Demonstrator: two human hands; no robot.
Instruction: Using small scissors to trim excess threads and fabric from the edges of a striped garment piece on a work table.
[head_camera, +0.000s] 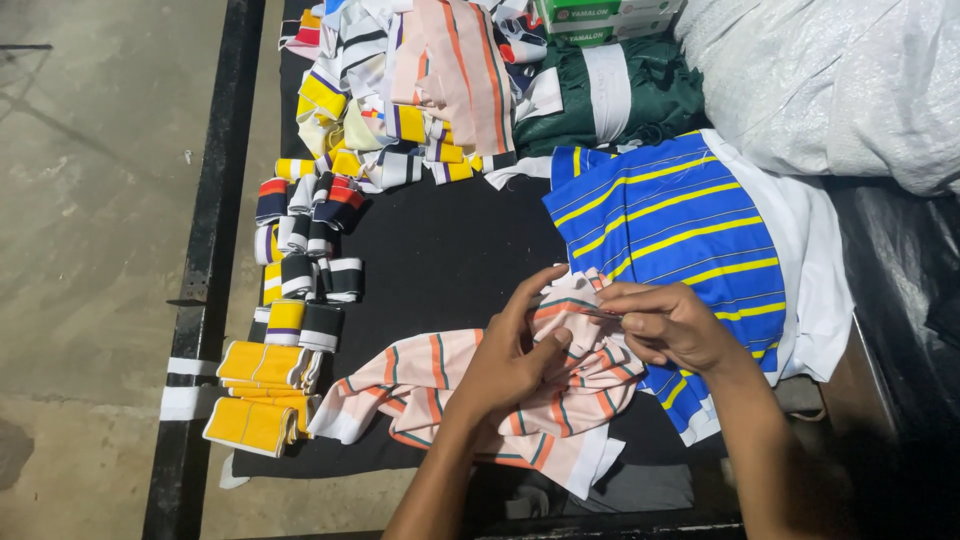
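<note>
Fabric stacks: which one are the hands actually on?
The pink striped fabric at the table's near edge. Left hand and right hand both pinch it; the blue yellow-striped stack and green fabric lie untouched behind.

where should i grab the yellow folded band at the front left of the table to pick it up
Probably take the yellow folded band across its short width, coming from above. It lies flat on the table's front left corner, partly over the edge, with its long sides free. Both the left hand and right hand are on the peach striped fabric.
</note>
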